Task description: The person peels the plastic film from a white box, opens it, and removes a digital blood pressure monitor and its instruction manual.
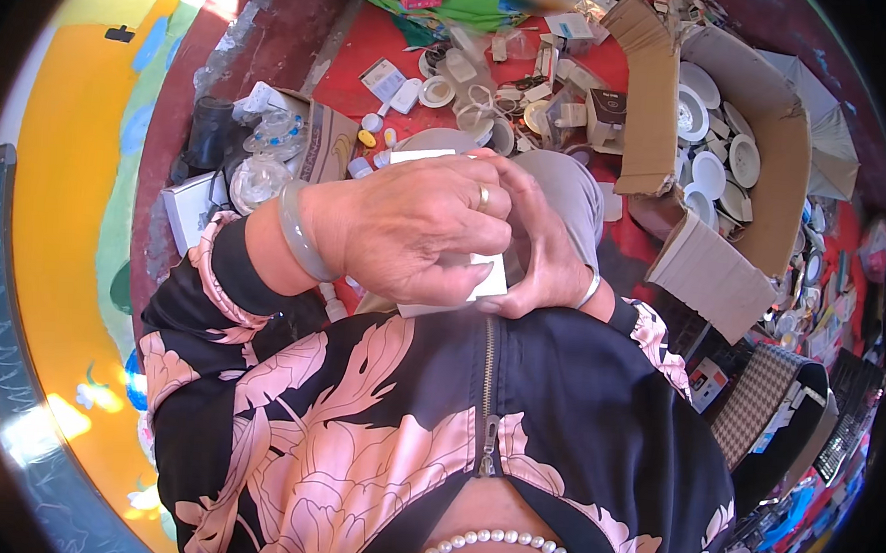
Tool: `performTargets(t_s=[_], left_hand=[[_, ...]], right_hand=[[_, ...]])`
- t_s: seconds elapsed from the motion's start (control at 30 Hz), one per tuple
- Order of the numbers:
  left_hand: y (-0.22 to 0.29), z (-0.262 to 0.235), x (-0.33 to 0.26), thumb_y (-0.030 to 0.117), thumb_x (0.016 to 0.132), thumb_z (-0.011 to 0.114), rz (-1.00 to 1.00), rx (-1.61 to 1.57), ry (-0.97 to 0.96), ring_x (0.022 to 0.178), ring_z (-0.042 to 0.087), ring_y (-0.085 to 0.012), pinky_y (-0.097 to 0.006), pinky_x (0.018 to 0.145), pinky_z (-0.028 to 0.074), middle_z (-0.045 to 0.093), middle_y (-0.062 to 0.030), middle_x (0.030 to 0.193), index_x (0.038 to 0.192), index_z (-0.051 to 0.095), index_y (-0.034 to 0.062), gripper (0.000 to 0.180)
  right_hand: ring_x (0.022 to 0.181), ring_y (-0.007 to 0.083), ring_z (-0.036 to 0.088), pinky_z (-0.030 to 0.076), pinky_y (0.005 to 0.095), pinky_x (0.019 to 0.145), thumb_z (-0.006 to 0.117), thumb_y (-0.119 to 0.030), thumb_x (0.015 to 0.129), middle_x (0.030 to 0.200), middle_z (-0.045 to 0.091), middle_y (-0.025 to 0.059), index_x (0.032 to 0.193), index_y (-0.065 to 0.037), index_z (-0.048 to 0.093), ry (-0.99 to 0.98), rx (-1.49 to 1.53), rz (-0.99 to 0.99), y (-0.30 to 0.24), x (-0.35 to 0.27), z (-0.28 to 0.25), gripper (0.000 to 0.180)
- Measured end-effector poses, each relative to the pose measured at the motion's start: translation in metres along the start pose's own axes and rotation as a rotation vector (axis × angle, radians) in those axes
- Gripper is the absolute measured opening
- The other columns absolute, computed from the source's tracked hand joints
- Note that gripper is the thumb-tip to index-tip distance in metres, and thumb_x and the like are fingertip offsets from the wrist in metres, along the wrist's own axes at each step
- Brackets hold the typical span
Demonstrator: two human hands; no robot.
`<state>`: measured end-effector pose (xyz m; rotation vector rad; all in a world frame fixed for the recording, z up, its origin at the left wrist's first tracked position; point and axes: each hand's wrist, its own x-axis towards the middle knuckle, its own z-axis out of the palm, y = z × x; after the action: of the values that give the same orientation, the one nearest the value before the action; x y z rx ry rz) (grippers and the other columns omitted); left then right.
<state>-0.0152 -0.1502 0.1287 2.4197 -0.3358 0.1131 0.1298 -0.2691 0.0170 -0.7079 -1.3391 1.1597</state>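
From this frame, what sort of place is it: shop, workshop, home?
Likely an informal packing or sorting spot on a floor: a cardboard box of white round parts, loose pieces on the red floor, both hands on a small white box.

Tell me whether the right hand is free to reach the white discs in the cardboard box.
Probably not: the right hand and left hand grip a small white box. The cardboard box lies open-topped.

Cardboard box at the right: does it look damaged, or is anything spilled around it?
The cardboard box looks torn open, its flaps splayed outward, with white round parts heaped loosely inside. More small parts and packets lie scattered over the red floor beside it.
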Motion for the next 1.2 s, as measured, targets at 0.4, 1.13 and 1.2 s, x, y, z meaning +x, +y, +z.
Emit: performTargets(t_s=[0.4,1.13,1.2], left_hand=[[0.004,-0.011,-0.002,0.029,0.086,0.070,-0.928,-0.364,0.069,0.090,0.058,-0.0094,-0.026,0.077,0.048,0.065,-0.0048,0.103,0.119,0.059,0.0019,0.044],[0.012,0.031,-0.042,0.008,0.089,0.057,-0.574,-0.052,0.375,0.084,0.070,-0.0237,-0.029,0.071,0.054,0.070,-0.0174,0.100,0.114,0.063,-0.0044,0.029],[0.014,0.032,-0.046,0.008,0.089,0.056,-0.563,-0.047,0.410,0.083,0.070,-0.0234,-0.029,0.071,0.054,0.070,-0.0176,0.099,0.114,0.064,-0.0046,0.029]], right_hand=[[0.132,0.0430,0.033,0.031,0.0437,0.107,0.084,-0.033,0.055,0.144,0.026,0.0273,0.148,-0.004,0.018,-0.035,-0.404,-0.222,-0.024,-0.009,0.001,0.117],[0.128,0.0477,0.036,0.036,0.0469,0.104,0.086,-0.030,0.057,0.142,0.027,0.0297,0.147,-0.005,0.022,-0.170,-0.379,-0.255,0.003,-0.017,0.006,0.113],[0.128,0.0474,0.036,0.036,0.0464,0.104,0.086,-0.030,0.057,0.142,0.027,0.0296,0.147,-0.003,0.023,-0.183,-0.383,-0.242,0.001,-0.015,0.008,0.113]])
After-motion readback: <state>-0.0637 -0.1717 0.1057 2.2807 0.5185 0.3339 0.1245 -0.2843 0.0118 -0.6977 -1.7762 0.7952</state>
